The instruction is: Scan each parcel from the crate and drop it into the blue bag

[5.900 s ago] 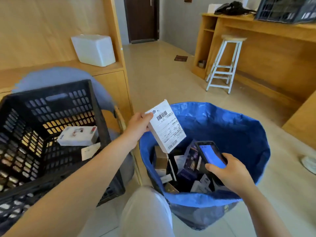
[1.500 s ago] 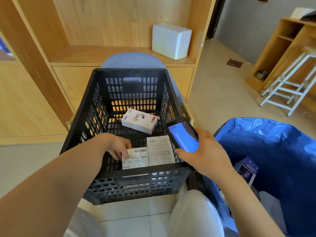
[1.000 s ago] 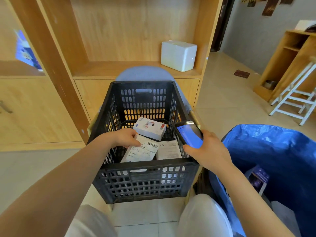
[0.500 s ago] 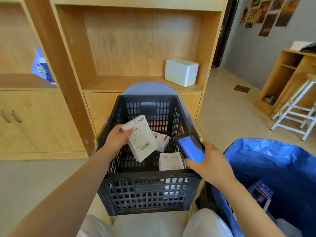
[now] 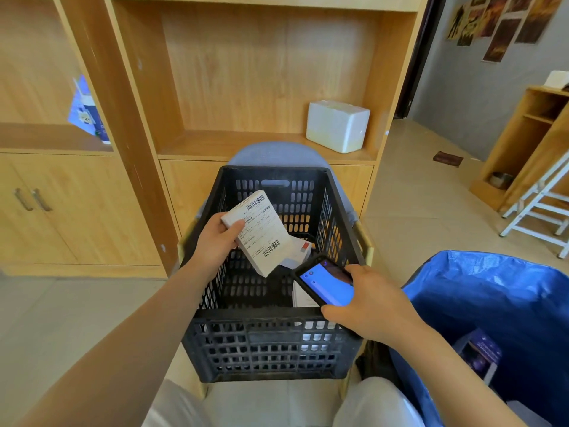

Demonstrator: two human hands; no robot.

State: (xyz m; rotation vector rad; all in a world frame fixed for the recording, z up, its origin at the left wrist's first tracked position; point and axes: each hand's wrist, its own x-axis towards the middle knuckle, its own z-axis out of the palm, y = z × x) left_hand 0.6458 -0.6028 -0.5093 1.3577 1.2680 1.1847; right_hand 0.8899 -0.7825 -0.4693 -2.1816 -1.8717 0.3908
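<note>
My left hand (image 5: 215, 241) grips a white parcel box (image 5: 261, 232) by its left end, holding it tilted above the black crate (image 5: 264, 343) with its barcode label facing me. My right hand (image 5: 372, 303) holds a phone (image 5: 326, 285) with a blue screen just below and right of that parcel, over the crate's front right corner. Two more white parcels lie in the crate: one with a red mark (image 5: 300, 252) behind the held box, one flat (image 5: 300, 298) partly hidden by the phone. The blue bag (image 5: 492, 291) stands open at the right with a dark box (image 5: 478, 360) inside.
The crate sits on a grey-blue chair (image 5: 277, 154) in front of a wooden shelf unit (image 5: 264, 69). A white foam box (image 5: 337, 126) rests on the shelf. A white stool (image 5: 542, 208) and a wooden counter (image 5: 523, 140) stand at the far right. My knees show at the bottom.
My left hand has lifted the labelled parcel out of the crate and turned its label up. My right hand has brought the phone closer beneath it. The view has tilted upward.
</note>
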